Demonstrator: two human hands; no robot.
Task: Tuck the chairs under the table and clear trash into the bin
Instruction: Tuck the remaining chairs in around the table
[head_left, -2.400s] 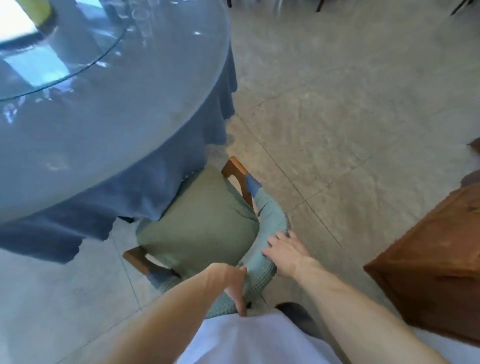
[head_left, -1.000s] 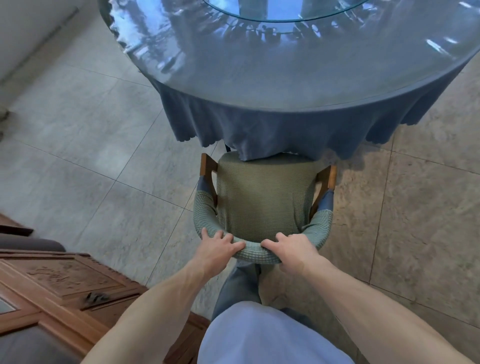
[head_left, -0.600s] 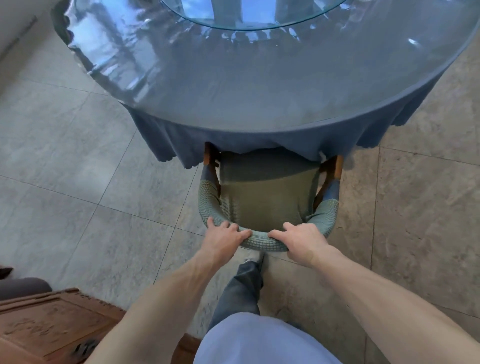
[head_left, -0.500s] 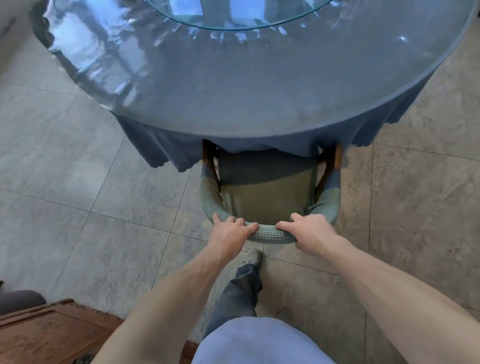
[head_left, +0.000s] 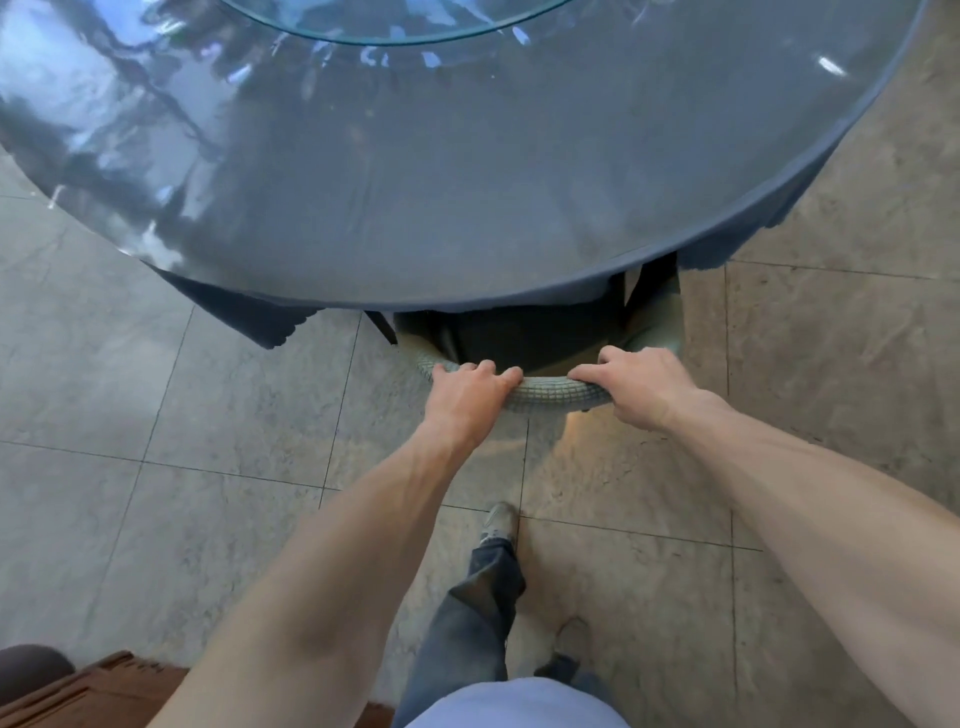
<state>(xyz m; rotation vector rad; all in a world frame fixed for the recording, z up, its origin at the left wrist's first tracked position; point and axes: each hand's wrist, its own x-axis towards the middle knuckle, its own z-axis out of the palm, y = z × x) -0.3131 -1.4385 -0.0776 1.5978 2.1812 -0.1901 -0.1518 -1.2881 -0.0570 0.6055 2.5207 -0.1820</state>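
Two hands grip the curved backrest of the chair (head_left: 545, 395): our left hand (head_left: 467, 397) and our right hand (head_left: 636, 387) each curl their fingers over its padded top rail, a short stretch of rail bare between them. The chair's seat lies almost wholly beneath the round glass-topped surface (head_left: 467, 182), hidden by the blue cloth (head_left: 244, 319). We judge the tucking step nearly complete; next we release and seek another chair or trash, none visible here.

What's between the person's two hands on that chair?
Head view: only a bare stretch of the chair's woven backrest lies between the left hand and right hand.
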